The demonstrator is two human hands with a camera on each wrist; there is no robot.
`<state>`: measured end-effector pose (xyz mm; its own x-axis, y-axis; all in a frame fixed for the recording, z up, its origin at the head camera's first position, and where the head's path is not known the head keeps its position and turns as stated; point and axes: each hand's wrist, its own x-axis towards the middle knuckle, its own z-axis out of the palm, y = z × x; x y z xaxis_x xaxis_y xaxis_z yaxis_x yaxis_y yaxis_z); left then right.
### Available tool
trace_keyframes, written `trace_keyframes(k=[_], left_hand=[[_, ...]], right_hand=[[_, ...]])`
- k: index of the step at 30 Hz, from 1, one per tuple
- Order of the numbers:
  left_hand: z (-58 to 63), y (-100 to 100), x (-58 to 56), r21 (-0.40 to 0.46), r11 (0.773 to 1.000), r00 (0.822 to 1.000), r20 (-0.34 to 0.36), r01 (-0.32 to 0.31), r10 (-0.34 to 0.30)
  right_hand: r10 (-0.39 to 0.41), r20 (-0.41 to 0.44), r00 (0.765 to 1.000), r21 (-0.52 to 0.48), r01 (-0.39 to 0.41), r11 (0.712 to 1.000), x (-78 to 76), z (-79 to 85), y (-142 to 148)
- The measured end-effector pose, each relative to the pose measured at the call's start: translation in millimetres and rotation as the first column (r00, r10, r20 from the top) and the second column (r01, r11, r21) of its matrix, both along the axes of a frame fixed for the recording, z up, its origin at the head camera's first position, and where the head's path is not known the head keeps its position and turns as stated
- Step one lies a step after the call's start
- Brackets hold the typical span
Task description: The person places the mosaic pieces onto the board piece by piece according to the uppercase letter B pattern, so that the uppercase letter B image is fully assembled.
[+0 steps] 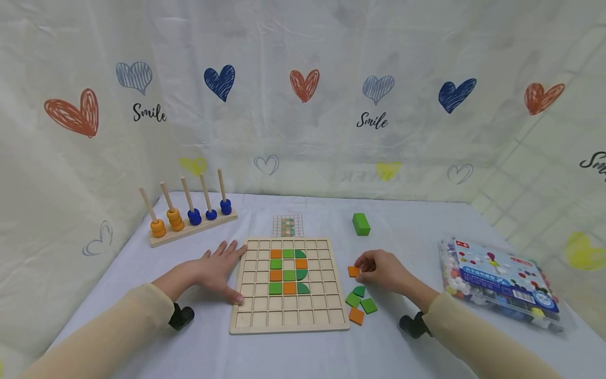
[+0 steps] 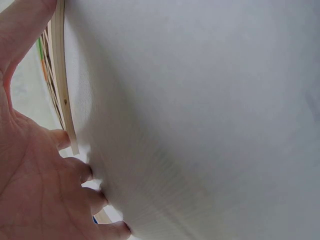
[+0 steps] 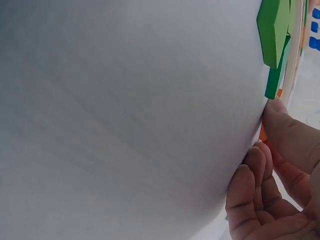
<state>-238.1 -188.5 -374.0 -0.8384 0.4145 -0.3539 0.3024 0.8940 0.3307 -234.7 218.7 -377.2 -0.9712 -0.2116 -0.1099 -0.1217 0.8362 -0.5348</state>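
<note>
A wooden grid board (image 1: 289, 318) lies in the middle of the table, with orange squares, light green squares and dark green quarter-round tiles filling several cells. My left hand (image 1: 215, 271) is spread along its left edge, thumb and a fingertip touching the frame. To the right of the board, my right hand (image 1: 382, 271) pinches an orange square tile (image 1: 353, 271) between thumb and fingers, low at the tabletop; the fingers partly hide it. Nearer me lie a dark green quarter-round tile (image 1: 359, 291), light green tiles (image 1: 369, 305) and another orange tile (image 1: 356, 316).
Behind the board lies a printed pattern card (image 1: 295, 218). A green block (image 1: 361, 225) stands at the back right. Far left is a peg stand (image 1: 194, 229) with orange and blue beads. On the right sits a clear plastic case (image 1: 506, 279) of small coloured parts.
</note>
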Motion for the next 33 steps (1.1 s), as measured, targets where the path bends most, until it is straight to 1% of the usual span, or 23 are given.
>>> trace_keyframes(k=[4, 8, 11, 15, 20, 23, 25, 29, 33], left_hand=[[-0.1, 0, -0.2, -0.001, 1.0, 1.0, 0.0, 0.0, 0.0], [-0.4, 0, -0.4, -0.006, 1.0, 1.0, -0.002, 0.005, -0.005], [-0.2, 0, -0.6, -0.009, 1.0, 1.0, -0.002, 0.008, -0.008], [0.0, 0, -0.9, -0.008, 1.0, 1.0, 0.001, 0.004, -0.004], [-0.4, 0, -1.2, -0.006, 1.0, 1.0, 0.003, -0.002, 0.002], [-0.6, 0, -1.2, -0.005, 1.0, 1.0, 0.003, -0.003, 0.003], [-0.5, 0, -1.1, -0.003, 1.0, 1.0, 0.004, -0.004, 0.004], [0.2, 1, -0.9, -0.001, 1.0, 1.0, 0.007, -0.003, 0.003], [0.6, 1, -0.9, -0.004, 1.0, 1.0, 0.005, 0.0, 0.0]], right_hand=[[-0.008, 0.0, 1.0, 0.011, 0.008, 1.0, -1.8, -4.5, -1], [-0.017, -0.013, 1.0, -0.009, 0.017, 1.0, 0.8, -3.5, -7], [-0.003, -0.019, 1.0, -0.033, 0.002, 0.999, 6.2, 1.1, -18], [0.023, 0.008, 1.0, -0.073, -0.022, 0.997, 16.5, 6.5, -41], [0.106, 0.028, 0.994, -0.114, -0.102, 0.988, 30.9, 9.7, -72], [0.178, 0.031, 0.984, -0.134, -0.172, 0.976, 37.2, 11.0, -89], [0.208, 0.042, 0.977, -0.147, -0.2, 0.969, 40.7, 11.7, -100], [0.254, 0.044, 0.966, -0.148, -0.245, 0.958, 47.4, 12.6, -118], [0.277, 0.031, 0.96, -0.138, -0.27, 0.953, 53.0, 12.4, -133]])
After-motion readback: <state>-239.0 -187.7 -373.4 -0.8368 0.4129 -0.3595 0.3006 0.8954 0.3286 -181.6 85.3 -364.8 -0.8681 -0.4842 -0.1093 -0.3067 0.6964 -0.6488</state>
